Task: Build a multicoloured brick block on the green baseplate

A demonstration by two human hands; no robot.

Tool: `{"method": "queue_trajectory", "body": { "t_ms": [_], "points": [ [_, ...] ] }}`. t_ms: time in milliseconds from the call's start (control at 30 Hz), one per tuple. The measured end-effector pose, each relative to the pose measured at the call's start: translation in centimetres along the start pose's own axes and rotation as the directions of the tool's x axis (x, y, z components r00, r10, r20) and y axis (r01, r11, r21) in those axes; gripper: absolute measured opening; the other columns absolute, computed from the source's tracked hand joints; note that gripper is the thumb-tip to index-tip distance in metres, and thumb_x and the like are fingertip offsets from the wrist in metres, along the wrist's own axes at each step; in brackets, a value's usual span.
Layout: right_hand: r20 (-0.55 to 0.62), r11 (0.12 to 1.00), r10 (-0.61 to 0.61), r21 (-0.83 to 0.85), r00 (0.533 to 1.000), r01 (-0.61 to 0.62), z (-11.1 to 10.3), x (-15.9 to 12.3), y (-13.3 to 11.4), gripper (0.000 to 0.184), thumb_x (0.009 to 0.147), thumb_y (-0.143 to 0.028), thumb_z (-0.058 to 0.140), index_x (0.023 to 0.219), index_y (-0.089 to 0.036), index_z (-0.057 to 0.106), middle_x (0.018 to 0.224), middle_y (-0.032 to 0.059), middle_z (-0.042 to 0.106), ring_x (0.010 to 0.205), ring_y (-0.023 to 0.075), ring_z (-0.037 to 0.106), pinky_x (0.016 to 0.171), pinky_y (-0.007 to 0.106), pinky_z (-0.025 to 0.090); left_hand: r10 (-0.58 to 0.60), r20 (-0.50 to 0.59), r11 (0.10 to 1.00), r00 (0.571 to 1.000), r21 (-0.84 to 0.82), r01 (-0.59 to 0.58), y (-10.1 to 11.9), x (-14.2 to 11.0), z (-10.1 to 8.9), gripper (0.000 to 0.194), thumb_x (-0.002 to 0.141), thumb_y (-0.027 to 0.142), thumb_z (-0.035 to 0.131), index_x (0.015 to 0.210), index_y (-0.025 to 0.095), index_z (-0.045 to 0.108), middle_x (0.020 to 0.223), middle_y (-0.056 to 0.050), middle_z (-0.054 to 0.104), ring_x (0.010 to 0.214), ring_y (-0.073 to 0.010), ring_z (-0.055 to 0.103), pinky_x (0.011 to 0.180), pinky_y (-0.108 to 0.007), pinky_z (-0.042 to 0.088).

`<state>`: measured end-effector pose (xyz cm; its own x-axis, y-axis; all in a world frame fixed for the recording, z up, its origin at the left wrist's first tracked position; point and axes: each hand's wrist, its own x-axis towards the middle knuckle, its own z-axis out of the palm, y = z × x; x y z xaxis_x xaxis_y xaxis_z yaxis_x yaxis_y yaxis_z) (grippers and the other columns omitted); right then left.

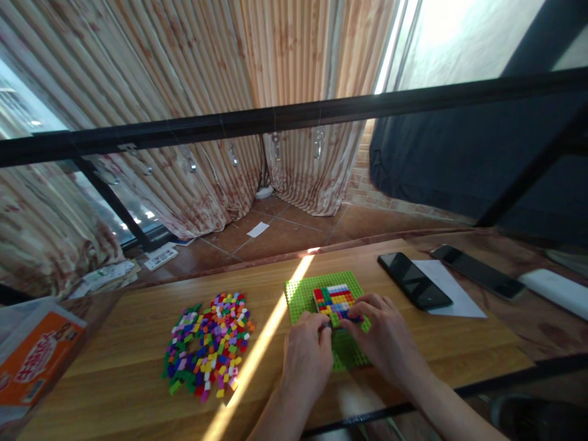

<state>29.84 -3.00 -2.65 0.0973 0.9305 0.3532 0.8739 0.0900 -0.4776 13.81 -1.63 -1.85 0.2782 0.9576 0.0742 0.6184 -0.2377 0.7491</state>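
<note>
green baseplate point(298, 297) on the desk point(147, 324), brick block point(337, 295) atop; left hand point(307, 352) curled, right hand point(388, 334) half-open, fingers at the block, grip unclear; likely light, stiff, best pinched by its sides!

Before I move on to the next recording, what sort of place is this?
Probably a room in a home: striped curtains hang near a tiled floor, and a wooden table holds toy bricks and a phone.
</note>
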Motion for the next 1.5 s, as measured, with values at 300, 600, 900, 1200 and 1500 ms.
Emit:
{"method": "queue_trajectory", "body": {
  "t_ms": [300,600,900,1200,1500],
  "points": [
    [0.013,0.952,0.241,0.191,0.971,-0.239,0.0,1.4,1.4,0.033,0.08,-0.048,0.053,0.083,-0.019,0.068,0.087,0.008,0.065,0.082,0.023,0.06,0.073,0.035,0.045,0.036,-0.006,0.999,0.999,0.027,-0.035,-0.1,-0.1,0.3,0.019,0.081,0.013,0.049,0.092,0.02,0.064,0.09,-0.004,0.063,0.086,-0.0179,0.059,0.076,-0.029,0.043],
    [-0.039,0.98,0.2,0.005,0.979,-0.2,2.4,0.8,0.8,0.057,0.079,-0.053,0.054,0.123,-0.016,0.05,0.119,0.0176,0.058,0.112,0.0321,0.051,0.089,0.048,0.04,0.048,0.001,0.999,0.999,0.025,-0.048,-0.2,-0.3,0.4,0.021,0.081,0.011,0.048,0.092,0.021,0.063,0.09,-0.004,0.063,0.086,-0.0173,0.059,0.075,-0.028,0.044],
    [0.022,0.979,0.205,-0.01,0.979,-0.205,2.6,0.7,0.0,0.059,0.081,-0.053,0.052,0.124,-0.014,0.048,0.119,0.018,0.057,0.111,0.0328,0.051,0.089,0.047,0.041,0.059,0.019,0.997,0.998,0.056,-0.06,0.2,-0.5,0.3,0.021,0.082,0.012,0.045,0.092,0.02,0.062,0.092,-0.006,0.062,0.087,-0.0197,0.059,0.076,-0.031,0.045],
    [0.073,0.97,0.242,0.007,0.968,-0.243,2.9,0.8,0.6,0.067,0.079,-0.058,0.052,0.128,-0.013,0.045,0.119,0.0178,0.059,0.109,0.0332,0.054,0.089,0.047,0.043,0.062,-0.023,0.996,0.998,0.069,-0.06,-0.5,-0.4,-0.5,0.022,0.083,0.015,0.047,0.096,0.02,0.064,0.094,-0.006,0.064,0.088,-0.0196,0.06,0.078,-0.031,0.045],
    [0.059,0.968,0.249,-0.044,0.967,-0.247,3.4,0.4,0.1,0.068,0.081,-0.057,0.047,0.131,-0.011,0.043,0.119,0.0199,0.06,0.106,0.0345,0.058,0.086,0.048,0.045,-0.047,-0.172,0.991,0.984,0.112,0.067,-1.7,0.1,-4.6,0.021,0.083,0.019,0.049,0.094,0.019,0.067,0.088,-0.004,0.067,0.076,-0.0156,0.061,0.07,-0.027,0.045]
  ]
}}
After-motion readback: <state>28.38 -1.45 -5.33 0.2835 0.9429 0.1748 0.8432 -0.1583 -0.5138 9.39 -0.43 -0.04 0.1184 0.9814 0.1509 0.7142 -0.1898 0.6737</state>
